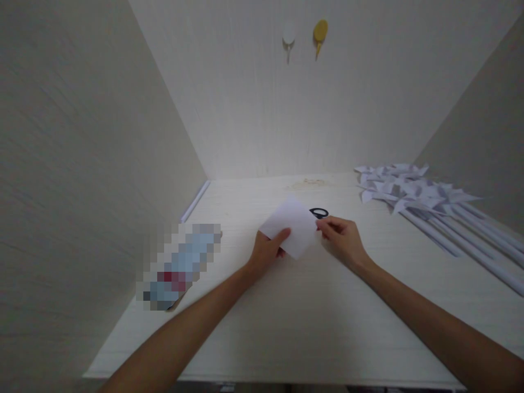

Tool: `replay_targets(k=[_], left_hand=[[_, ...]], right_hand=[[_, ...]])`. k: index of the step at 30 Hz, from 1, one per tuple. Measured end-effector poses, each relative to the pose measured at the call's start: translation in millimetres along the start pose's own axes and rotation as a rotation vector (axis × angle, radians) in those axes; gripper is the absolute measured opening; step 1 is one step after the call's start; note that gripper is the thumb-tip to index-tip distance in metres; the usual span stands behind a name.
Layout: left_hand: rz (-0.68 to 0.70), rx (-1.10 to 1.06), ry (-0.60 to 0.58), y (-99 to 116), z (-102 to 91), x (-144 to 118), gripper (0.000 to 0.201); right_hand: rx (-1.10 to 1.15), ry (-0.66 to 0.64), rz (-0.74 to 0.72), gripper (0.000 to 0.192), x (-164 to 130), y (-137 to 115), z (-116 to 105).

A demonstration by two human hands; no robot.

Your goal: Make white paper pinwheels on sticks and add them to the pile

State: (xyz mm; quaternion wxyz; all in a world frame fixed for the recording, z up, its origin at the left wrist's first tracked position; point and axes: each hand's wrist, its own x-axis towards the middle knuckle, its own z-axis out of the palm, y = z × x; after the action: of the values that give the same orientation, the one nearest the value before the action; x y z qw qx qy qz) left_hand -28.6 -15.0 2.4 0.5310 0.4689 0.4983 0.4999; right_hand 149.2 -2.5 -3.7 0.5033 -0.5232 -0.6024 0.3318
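A white square sheet of paper [289, 224] is held up over the table, turned so that a corner points toward me. My left hand [267, 250] grips its lower left edge, thumb on top and fingers underneath. With thumb and forefinger pinched, my right hand [341, 237] is at the paper's right corner. A black loop [320, 212], which looks like a scissors handle, shows just behind that corner; the rest of it is hidden by the paper and my fingers.
White paper pinwheels [403, 188] with rolled paper sticks [470, 240] are piled on the right of the white table [327, 327]. A white paper roll [195, 201] lies along the left wall. Nearer, a blurred-out item [184, 267] lies. Two hooks [320, 31] are on the back wall.
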Motion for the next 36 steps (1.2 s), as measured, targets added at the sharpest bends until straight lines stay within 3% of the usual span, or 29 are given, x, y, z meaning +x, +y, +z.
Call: replay_targets(k=[4,10,15,20,26,29,32,36], left_hand=[[0.041,-0.014,0.021,-3,-4.5,3,0.031],[0.065,-0.165,0.069,-1,-6.2,8,0.028],[0.032,-0.271,0.11,3,-5.1,11,0.027],[0.006,-0.276,0.122,0,-6.5,16,0.023],[0.014,-0.251,0.134,-3,0.5,30,0.017],[0.026,-0.251,0.14,-2,8.6,39,0.016],[0.051,-0.264,0.153,-2,15.3,45,0.015],[0.057,-0.231,0.116,-2,17.4,47,0.016]], right_hand=[[-0.49,-0.047,-0.237,0.022,29,-2,-17],[-0.965,-0.319,-0.212,0.017,61,-2,-21],[-1.058,-0.415,-0.144,0.013,68,-1,-15],[-1.096,-0.458,-0.13,0.015,55,-8,-13],[-1.083,-0.459,-0.094,0.007,46,-5,-27],[-0.863,-0.365,0.027,0.009,45,0,-37],[-0.236,-0.28,0.239,0.009,34,-5,-40],[0.476,-0.329,0.355,0.024,6,-18,-28]])
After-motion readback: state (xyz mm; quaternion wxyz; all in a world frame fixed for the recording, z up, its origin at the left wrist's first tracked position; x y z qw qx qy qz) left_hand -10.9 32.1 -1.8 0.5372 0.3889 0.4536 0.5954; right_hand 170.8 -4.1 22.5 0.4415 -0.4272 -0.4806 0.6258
